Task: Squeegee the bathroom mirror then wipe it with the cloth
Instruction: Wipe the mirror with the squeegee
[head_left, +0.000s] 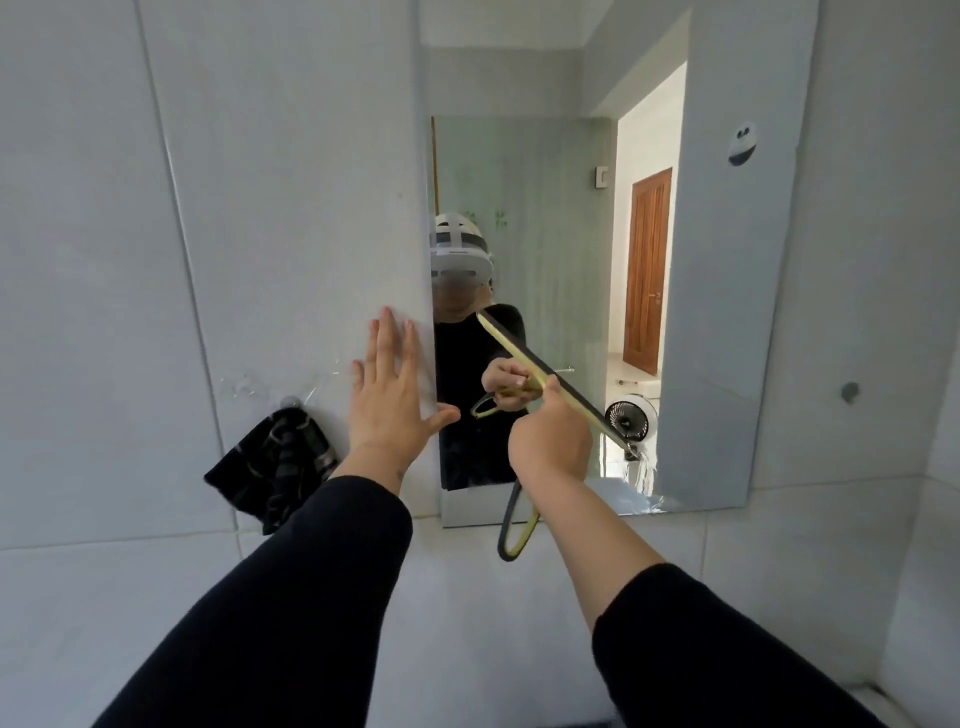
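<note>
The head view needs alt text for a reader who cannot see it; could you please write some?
The right hand holds a yellow squeegee diagonally against a wall mirror, while the left hand rests flat and open at the mirror's left edge. A dark cloth hangs on the tiled wall to the left.

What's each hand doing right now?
Left hand: open, flat against the wall beside the mirror.
Right hand: closed on the squeegee.

Pale grey tiled walls (156, 260), soft daylight; wooden door (647, 270) and small fan (628, 418) seen in reflection.
</note>
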